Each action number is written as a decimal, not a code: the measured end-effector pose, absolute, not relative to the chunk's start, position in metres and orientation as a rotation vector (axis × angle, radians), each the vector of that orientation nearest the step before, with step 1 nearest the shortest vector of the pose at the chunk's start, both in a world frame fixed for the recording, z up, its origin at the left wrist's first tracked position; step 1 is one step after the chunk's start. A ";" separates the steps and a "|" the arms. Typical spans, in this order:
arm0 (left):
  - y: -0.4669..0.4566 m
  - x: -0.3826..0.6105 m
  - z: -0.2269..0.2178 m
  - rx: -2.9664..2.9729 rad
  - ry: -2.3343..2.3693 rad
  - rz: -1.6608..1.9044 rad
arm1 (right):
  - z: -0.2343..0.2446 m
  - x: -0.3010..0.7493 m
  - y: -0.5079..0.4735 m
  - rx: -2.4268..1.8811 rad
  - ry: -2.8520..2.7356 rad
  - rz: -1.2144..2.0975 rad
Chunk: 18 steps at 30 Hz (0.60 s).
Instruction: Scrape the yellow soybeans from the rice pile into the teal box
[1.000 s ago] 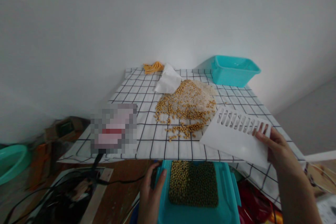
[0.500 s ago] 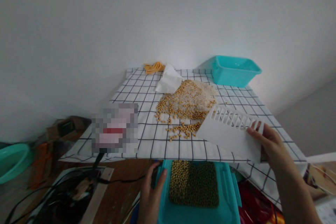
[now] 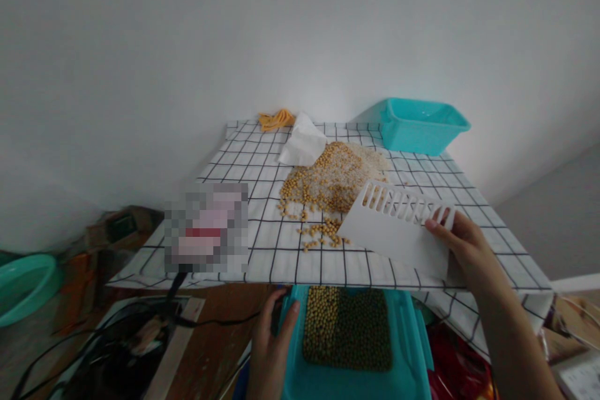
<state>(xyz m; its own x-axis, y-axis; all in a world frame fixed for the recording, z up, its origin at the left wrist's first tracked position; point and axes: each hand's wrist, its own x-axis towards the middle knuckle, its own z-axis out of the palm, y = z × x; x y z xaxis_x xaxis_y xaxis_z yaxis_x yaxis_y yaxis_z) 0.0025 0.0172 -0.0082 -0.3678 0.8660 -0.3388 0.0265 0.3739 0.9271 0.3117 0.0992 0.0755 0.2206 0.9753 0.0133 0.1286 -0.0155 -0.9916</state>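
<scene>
My right hand (image 3: 464, 247) grips a flat white plastic scraper (image 3: 394, 234) with a row of slots along its top edge, held tilted over the table beside a pile of yellow soybeans mixed with white rice (image 3: 335, 178). Loose beans (image 3: 323, 234) lie just left of the scraper's lower edge. My left hand (image 3: 272, 344) holds the left rim of a teal tray (image 3: 293, 375) below the table's front edge; the tray holds yellow and green beans (image 3: 347, 328).
A black-and-white checked cloth (image 3: 262, 250) covers the table. A teal tub (image 3: 419, 125) stands at the back right, a white tissue (image 3: 302, 144) and an orange scrap (image 3: 276, 119) at the back. Cables (image 3: 122, 337) and a teal basin (image 3: 23, 281) lie lower left.
My right hand has moved the scraper left and farther onto the table, closer to the bean pile. My left hand and the tray have stayed in place.
</scene>
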 end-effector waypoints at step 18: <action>0.017 0.003 0.001 0.809 1.689 1.061 | 0.059 0.312 0.100 -1.368 -1.108 0.932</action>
